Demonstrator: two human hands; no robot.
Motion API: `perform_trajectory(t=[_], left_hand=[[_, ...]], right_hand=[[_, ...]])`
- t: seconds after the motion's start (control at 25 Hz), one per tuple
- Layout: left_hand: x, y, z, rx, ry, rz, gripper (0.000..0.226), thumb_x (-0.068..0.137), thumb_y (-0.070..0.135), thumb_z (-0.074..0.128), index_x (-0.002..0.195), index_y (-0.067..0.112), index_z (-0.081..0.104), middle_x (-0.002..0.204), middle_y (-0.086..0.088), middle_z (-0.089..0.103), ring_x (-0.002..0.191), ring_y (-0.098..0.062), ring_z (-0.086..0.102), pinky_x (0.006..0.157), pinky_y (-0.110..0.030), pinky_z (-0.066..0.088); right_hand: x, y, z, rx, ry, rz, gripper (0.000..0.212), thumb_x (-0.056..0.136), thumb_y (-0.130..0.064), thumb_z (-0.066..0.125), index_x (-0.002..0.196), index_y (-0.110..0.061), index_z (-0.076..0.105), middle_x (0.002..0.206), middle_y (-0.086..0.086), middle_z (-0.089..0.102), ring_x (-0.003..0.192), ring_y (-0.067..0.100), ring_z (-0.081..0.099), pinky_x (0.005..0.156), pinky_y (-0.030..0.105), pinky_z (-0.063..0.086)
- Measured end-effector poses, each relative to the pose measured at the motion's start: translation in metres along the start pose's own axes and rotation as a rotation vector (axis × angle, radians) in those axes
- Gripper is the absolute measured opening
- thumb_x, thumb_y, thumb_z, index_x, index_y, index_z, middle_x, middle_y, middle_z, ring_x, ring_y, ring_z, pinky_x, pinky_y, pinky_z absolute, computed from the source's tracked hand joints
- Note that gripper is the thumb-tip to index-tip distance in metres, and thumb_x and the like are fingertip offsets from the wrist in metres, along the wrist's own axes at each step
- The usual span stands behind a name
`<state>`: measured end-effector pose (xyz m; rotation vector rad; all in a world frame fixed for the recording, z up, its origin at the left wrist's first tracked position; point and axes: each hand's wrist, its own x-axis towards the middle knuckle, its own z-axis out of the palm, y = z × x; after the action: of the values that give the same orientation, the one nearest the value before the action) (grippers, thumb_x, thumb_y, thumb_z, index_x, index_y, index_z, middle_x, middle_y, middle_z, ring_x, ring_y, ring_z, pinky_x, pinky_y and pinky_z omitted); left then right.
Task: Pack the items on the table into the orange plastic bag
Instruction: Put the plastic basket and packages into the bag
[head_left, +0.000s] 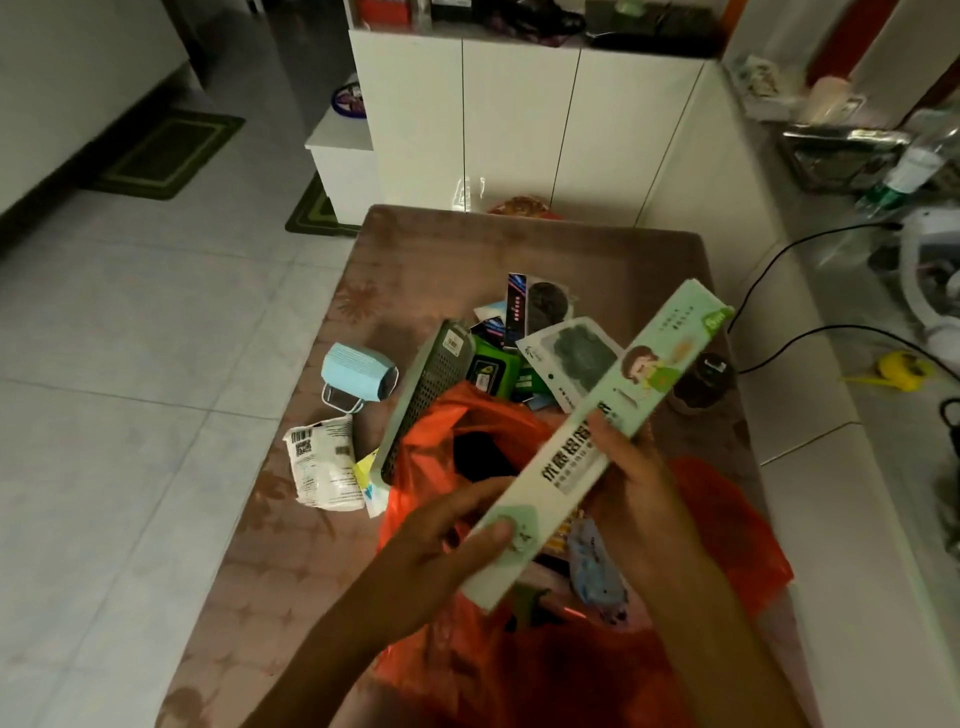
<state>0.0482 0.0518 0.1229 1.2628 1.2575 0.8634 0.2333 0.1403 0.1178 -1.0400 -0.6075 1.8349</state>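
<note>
I hold a long pale-green box (618, 415) slantwise over the orange plastic bag (722, 525), whose mouth gapes open on the table. My left hand (447, 535) grips the box's near end. My right hand (634, 478) grips its middle from below. Inside the bag lie a blue patterned packet (592, 571) and other small things. Beyond the bag sit a dark perforated flat pack (426, 389), a green wipes pack (485, 369), dark sachets (571, 358) and small boxes (517, 306). To its left lie blue face masks (356, 371) and a white pouch (322, 467).
The brown patterned table (291, 561) ends at the left over a tiled floor. A white cabinet (519, 124) stands behind it. A white counter (810, 467) with black cables, a yellow object (904, 369) and bottles runs along the right. A small dark jar (706, 374) sits near the table's right edge.
</note>
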Motion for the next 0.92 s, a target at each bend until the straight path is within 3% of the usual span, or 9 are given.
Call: perform_trajectory(t=[0.12, 0.2, 0.32, 0.44, 0.52, 0.6, 0.68, 0.76, 0.92], left_hand=[[0.023, -0.015, 0.009, 0.492, 0.316, 0.023, 0.064, 0.072, 0.069, 0.056, 0.128, 0.039, 0.048, 0.136, 0.014, 0.045, 0.129, -0.012, 0.041, 0.102, -0.034, 0.037], [0.043, -0.031, 0.014, 0.861, 0.309, -0.084, 0.084, 0.069, 0.062, 0.064, 0.141, 0.03, 0.036, 0.143, 0.006, 0.042, 0.135, -0.018, 0.034, 0.112, -0.048, 0.026], [0.056, -0.044, 0.017, 0.911, 0.241, -0.006, 0.032, 0.07, 0.021, 0.071, 0.102, 0.023, 0.069, 0.098, 0.001, 0.073, 0.095, -0.021, 0.064, 0.089, -0.043, 0.046], [0.051, -0.047, -0.001, 0.717, 0.385, -0.056, 0.019, 0.068, 0.007, 0.064, 0.068, 0.026, 0.065, 0.07, 0.003, 0.071, 0.066, -0.018, 0.064, 0.055, -0.025, 0.041], [0.043, -0.046, -0.008, 0.742, 0.313, -0.074, 0.017, 0.073, 0.027, 0.066, 0.09, 0.028, 0.066, 0.093, 0.004, 0.072, 0.087, -0.02, 0.066, 0.067, -0.027, 0.047], [0.036, -0.049, -0.005, 1.023, 0.042, -0.208, 0.061, 0.073, 0.052, 0.064, 0.127, 0.026, 0.054, 0.127, 0.002, 0.061, 0.119, -0.024, 0.053, 0.097, -0.042, 0.04], [0.032, -0.06, 0.001, 1.261, -0.095, -0.293, 0.058, 0.079, 0.046, 0.063, 0.133, 0.028, 0.05, 0.132, 0.001, 0.058, 0.125, -0.024, 0.049, 0.102, -0.043, 0.033], [0.027, -0.06, -0.006, 1.105, 0.039, -0.264, 0.035, 0.083, 0.033, 0.054, 0.116, 0.03, 0.065, 0.111, 0.002, 0.07, 0.101, -0.017, 0.064, 0.087, -0.033, 0.044], [0.016, -0.035, -0.043, -0.015, 0.597, -0.305, 0.026, 0.081, -0.001, 0.052, 0.069, 0.011, 0.072, 0.052, 0.005, 0.064, 0.05, -0.006, 0.057, 0.057, -0.026, 0.042]], right_hand=[[-0.006, -0.02, -0.034, 0.002, 0.092, -0.105, 0.042, 0.065, -0.021, 0.08, 0.104, -0.016, 0.067, 0.092, 0.006, 0.07, 0.084, 0.022, 0.068, 0.07, 0.037, 0.06], [-0.011, -0.037, -0.05, -0.075, 0.152, -0.215, 0.052, 0.066, -0.012, 0.072, 0.116, -0.018, 0.062, 0.101, 0.005, 0.07, 0.093, 0.02, 0.068, 0.073, 0.033, 0.06], [-0.015, -0.047, -0.059, -0.241, 0.123, -0.34, 0.081, 0.051, -0.028, 0.088, 0.126, -0.022, 0.058, 0.113, 0.003, 0.071, 0.105, 0.017, 0.068, 0.078, 0.031, 0.059], [-0.017, -0.04, -0.051, -0.464, 0.063, -0.257, 0.05, 0.06, -0.014, 0.083, 0.1, -0.037, 0.065, 0.095, -0.011, 0.076, 0.092, 0.009, 0.071, 0.074, 0.032, 0.059], [-0.016, -0.027, -0.045, -0.639, -0.018, -0.14, 0.053, 0.071, -0.001, 0.075, 0.103, -0.04, 0.06, 0.096, -0.016, 0.075, 0.09, 0.006, 0.071, 0.074, 0.034, 0.059], [-0.013, -0.013, -0.04, -0.727, -0.109, -0.025, 0.054, 0.076, -0.004, 0.074, 0.108, -0.043, 0.057, 0.1, -0.018, 0.074, 0.095, 0.008, 0.071, 0.072, 0.03, 0.061], [-0.013, -0.006, -0.036, -0.767, -0.168, 0.027, 0.056, 0.081, -0.003, 0.07, 0.108, -0.049, 0.053, 0.097, -0.022, 0.073, 0.093, 0.004, 0.07, 0.063, 0.023, 0.058], [-0.015, -0.009, -0.034, -0.808, -0.193, -0.009, 0.065, 0.083, 0.0, 0.065, 0.105, -0.058, 0.048, 0.095, -0.026, 0.071, 0.088, -0.002, 0.069, 0.058, 0.019, 0.054], [-0.012, 0.005, -0.04, -1.076, -0.221, -0.113, 0.066, 0.077, -0.006, 0.066, 0.112, -0.059, 0.049, 0.105, -0.025, 0.065, 0.093, 0.003, 0.066, 0.064, 0.022, 0.056]])
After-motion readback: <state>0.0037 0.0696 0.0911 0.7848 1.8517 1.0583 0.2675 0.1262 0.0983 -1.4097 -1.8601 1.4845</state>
